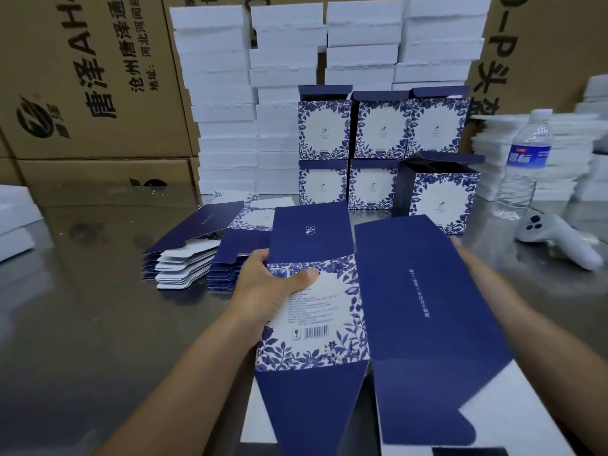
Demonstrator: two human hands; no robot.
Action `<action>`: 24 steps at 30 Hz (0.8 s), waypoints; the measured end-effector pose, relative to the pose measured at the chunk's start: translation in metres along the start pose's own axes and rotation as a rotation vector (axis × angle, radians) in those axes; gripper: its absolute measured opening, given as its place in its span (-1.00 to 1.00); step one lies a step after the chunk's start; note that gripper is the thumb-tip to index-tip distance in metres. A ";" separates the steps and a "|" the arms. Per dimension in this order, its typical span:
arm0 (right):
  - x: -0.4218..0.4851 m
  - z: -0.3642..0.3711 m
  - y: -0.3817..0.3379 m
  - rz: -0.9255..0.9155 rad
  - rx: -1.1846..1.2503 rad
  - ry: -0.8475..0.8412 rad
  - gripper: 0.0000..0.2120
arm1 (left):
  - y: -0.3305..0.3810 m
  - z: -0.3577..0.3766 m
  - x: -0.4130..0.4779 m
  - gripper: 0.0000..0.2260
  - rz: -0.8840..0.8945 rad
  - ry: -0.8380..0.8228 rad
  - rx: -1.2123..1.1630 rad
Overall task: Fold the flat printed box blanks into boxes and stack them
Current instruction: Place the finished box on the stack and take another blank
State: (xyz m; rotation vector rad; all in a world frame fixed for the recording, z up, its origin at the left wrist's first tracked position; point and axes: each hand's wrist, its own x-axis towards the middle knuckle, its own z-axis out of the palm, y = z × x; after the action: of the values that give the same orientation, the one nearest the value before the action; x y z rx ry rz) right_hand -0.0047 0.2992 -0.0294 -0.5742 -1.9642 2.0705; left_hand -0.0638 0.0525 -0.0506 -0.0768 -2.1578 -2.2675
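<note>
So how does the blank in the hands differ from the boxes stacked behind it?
The held blank is only part-opened, panels splayed and end flaps loose; the stacked boxes are squared up. The held blank is pinched by the left hand, with the right hand behind its dark panel; the stacked boxes stand free in two rows. Both show the same blue floral print.

Navy floral box blank (427, 291) part-opened, folded boxes (378, 133) stacked behind

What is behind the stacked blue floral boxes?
Behind the folded boxes rise stacks of plain white boxes, with brown cartons farther back. Whatever stands directly behind their lower rows is covered.
</note>
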 end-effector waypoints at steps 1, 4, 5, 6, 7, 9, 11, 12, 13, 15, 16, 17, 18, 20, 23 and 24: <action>0.001 0.000 0.003 0.009 0.052 -0.031 -0.54 | 0.000 0.000 0.000 -0.56 0.018 0.014 0.022; -0.003 0.005 0.007 -0.022 0.070 -0.048 -0.65 | -0.001 -0.003 0.002 -0.55 0.077 0.035 0.087; -0.003 0.005 0.008 -0.073 0.013 -0.012 -0.66 | 0.000 -0.003 0.002 -0.55 0.085 0.037 0.104; -0.003 0.006 0.009 -0.121 -0.033 0.018 -0.65 | -0.001 -0.003 0.002 -0.55 0.090 0.027 0.116; -0.001 0.005 0.011 -0.155 -0.066 0.034 -0.64 | 0.000 -0.003 0.001 -0.57 0.083 0.017 0.125; 0.001 0.004 0.010 -0.185 -0.093 0.053 -0.61 | 0.003 -0.002 -0.001 -0.68 0.046 -0.022 0.104; 0.003 0.001 0.011 -0.198 -0.107 0.070 -0.58 | 0.010 -0.001 -0.005 -0.85 0.000 -0.024 0.105; 0.004 0.000 0.010 -0.207 -0.111 0.074 -0.58 | 0.011 0.000 -0.005 -0.77 -0.018 -0.014 0.128; 0.005 -0.002 0.010 -0.211 -0.118 0.083 -0.59 | 0.013 0.001 -0.006 -0.68 -0.045 0.009 0.159; 0.005 -0.002 0.009 -0.206 -0.133 0.091 -0.62 | 0.013 0.003 -0.005 -0.61 -0.039 0.062 0.196; 0.004 -0.002 0.009 -0.208 -0.128 0.088 -0.64 | 0.012 0.003 -0.005 -0.62 -0.016 0.083 0.208; 0.004 -0.001 0.009 -0.208 -0.116 0.086 -0.64 | 0.012 0.003 -0.005 -0.63 0.003 0.109 0.220; 0.003 0.000 0.010 -0.209 -0.097 0.083 -0.66 | 0.011 0.002 -0.004 -0.65 0.026 0.121 0.224; 0.003 0.003 0.010 -0.212 -0.059 0.075 -0.69 | 0.010 0.001 -0.004 -0.66 0.050 0.133 0.223; 0.005 0.003 0.012 -0.203 -0.058 0.054 -0.67 | 0.009 -0.001 -0.002 -0.65 0.060 0.172 0.219; 0.005 0.003 0.012 -0.206 -0.099 0.051 -0.66 | 0.008 -0.002 -0.001 -0.65 0.051 0.185 0.200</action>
State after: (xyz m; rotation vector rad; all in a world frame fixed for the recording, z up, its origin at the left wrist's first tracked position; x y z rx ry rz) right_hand -0.0087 0.2980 -0.0419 -0.4194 -2.0128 1.8274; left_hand -0.0622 0.0497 -0.0429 0.0764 -2.2409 -1.9352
